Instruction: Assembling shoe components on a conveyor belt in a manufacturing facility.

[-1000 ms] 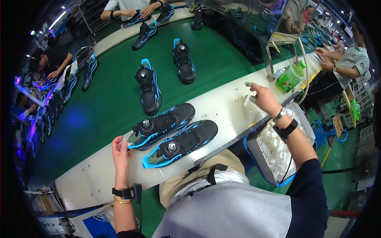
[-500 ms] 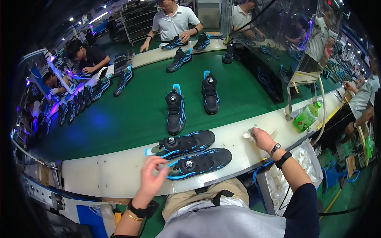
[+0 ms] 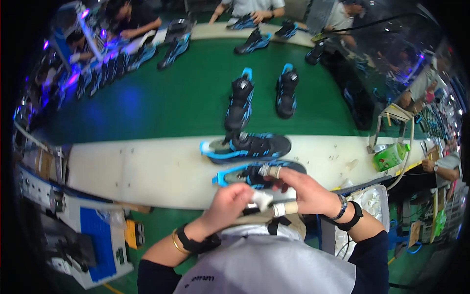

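My left hand (image 3: 226, 205) is closed in a pinch on a small white crumpled piece (image 3: 261, 199); its material I cannot make out. Close beside it, my right hand (image 3: 309, 192) has its thumb and fingers apart, with pale sleeves around the thumb and a finger. Both hands are over the near edge of the white ledge (image 3: 156, 169). Just beyond them lies a black and blue sneaker (image 3: 247, 175), partly covered by the right hand. A second sneaker (image 3: 262, 148) lies behind it, toe to the right.
Two sneakers (image 3: 239, 105) stand on the green belt (image 3: 186, 98), and more line its far side. A green bottle (image 3: 390, 158) lies tilted on the ledge at right. Below is a box of white crumpled material (image 3: 369, 198). Several co-workers sit across the belt.
My right hand has come left from the ledge to meet the left hand. The left hand has moved right, away from the shoe heels. The view has tilted downward.
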The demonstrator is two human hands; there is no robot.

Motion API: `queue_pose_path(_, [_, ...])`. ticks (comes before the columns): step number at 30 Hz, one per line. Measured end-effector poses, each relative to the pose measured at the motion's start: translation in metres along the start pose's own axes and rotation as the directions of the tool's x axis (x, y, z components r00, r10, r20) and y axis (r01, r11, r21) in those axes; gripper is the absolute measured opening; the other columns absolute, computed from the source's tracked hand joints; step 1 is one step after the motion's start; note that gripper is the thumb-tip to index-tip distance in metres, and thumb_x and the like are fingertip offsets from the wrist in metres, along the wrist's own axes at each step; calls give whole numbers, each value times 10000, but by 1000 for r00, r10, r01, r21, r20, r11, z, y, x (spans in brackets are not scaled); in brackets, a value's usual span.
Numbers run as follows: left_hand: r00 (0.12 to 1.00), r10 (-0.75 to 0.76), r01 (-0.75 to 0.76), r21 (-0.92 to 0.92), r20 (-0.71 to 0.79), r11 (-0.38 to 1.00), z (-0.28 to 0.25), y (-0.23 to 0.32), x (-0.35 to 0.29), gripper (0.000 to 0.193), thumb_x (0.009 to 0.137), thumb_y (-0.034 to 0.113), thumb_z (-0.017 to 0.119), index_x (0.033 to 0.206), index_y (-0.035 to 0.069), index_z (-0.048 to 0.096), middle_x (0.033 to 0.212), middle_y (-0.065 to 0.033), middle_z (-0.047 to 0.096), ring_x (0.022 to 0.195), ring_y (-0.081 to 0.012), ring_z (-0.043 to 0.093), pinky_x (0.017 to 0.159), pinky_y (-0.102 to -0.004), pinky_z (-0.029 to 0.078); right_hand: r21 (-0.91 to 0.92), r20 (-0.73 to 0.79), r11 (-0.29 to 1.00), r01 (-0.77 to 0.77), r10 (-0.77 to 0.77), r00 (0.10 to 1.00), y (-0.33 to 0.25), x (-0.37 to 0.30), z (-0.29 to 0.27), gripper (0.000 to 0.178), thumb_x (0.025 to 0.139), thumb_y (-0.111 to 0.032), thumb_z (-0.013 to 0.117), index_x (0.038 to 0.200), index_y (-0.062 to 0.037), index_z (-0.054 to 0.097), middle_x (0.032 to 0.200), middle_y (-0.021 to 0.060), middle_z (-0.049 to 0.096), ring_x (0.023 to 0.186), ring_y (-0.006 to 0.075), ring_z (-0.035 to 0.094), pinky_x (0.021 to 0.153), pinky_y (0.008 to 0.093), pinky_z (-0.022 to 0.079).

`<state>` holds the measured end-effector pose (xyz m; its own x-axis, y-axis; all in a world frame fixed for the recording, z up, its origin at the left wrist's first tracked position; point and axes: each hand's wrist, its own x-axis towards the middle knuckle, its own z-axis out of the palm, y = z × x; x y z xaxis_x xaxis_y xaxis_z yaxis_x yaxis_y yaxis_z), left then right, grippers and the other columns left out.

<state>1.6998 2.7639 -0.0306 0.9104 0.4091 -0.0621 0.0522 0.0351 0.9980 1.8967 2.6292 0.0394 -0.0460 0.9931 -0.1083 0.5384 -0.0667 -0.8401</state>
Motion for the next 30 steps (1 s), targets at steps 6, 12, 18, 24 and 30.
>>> queue_pose_path(6, [987, -149, 159, -465, 60, 871, -21, -19, -13, 233, 1031, 228, 456, 1026, 22, 565, 785, -38, 589, 584, -76, 504, 530, -214, 412, -280, -112, 906, 316, -358, 927, -7, 31, 36, 477, 761, -118, 769, 1200, -32, 603, 1095, 152, 651, 987, 339, 638, 849, 391, 524])
queue_pose_path(12, [907, 80, -157, -157, -414, 975, -59, -34, -12, 203, 1010, 171, 479, 1169, 53, 524, 749, 59, 439, 685, -9, 373, 630, -166, 318, -566, -114, 782, 260, -387, 915, -12, 84, 38, 317, 808, -165, 666, 1095, -53, 589, 932, 95, 643, 950, 270, 603, 806, 388, 404])
queue_pose_path(18, [926, 85, -166, -195, -369, 967, -41, -67, 1, 341, 935, 71, 618, 1228, 38, 447, 1032, -3, 506, 679, -28, 462, 626, -174, 405, -681, -67, 705, 200, -332, 941, 16, 104, 67, 233, 809, -134, 608, 1038, -96, 587, 899, 51, 631, 932, 218, 599, 819, 396, 407])
queue_pose_path(24, [916, 46, -174, -294, -398, 940, -39, -82, 17, 251, 927, 33, 611, 1124, 61, 460, 927, 15, 505, 708, -22, 486, 589, -183, 383, -512, -31, 840, 180, -227, 973, 1, 97, 30, 623, 728, -296, 769, 1248, -53, 527, 1184, 133, 615, 1114, 322, 566, 910, 427, 441])
queue_pose_path(30, [949, -39, -28, -209, -312, 978, -47, -82, 22, 205, 955, 47, 545, 1147, 63, 475, 903, 23, 521, 754, -6, 485, 655, -169, 391, -404, -183, 883, 238, -333, 925, 34, 95, -26, 828, 709, -416, 810, 1361, -55, 449, 1393, 216, 467, 1313, 386, 426, 1089, 449, 359])
